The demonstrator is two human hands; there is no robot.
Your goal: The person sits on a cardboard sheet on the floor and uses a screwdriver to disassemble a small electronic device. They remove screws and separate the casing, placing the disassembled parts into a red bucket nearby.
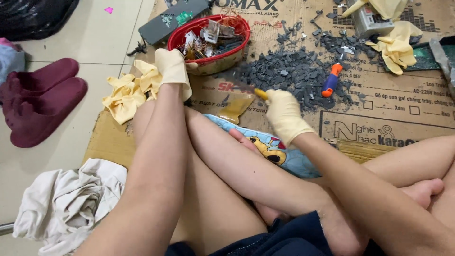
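I sit cross-legged on a cardboard sheet (393,109), both hands in pale yellow rubber gloves. My left hand (173,68) reaches to the near rim of a red basket (237,42) filled with metal parts and copper wire; its fingers are turned away from the camera. My right hand (284,114) grips a yellow-handled tool (259,93) whose blurred shaft points left, at the near edge of a pile of dark grey fragments (289,71). A screwdriver with a blue and orange handle (330,80) lies on that pile, to the right of my right hand.
Spare yellow gloves (124,95) lie left of my left wrist, more gloves (395,47) at the top right beside a grey device (369,19). A dark circuit board (173,19) sits behind the basket. Maroon slippers (40,99) and a crumpled white cloth (71,204) are on the tiled floor.
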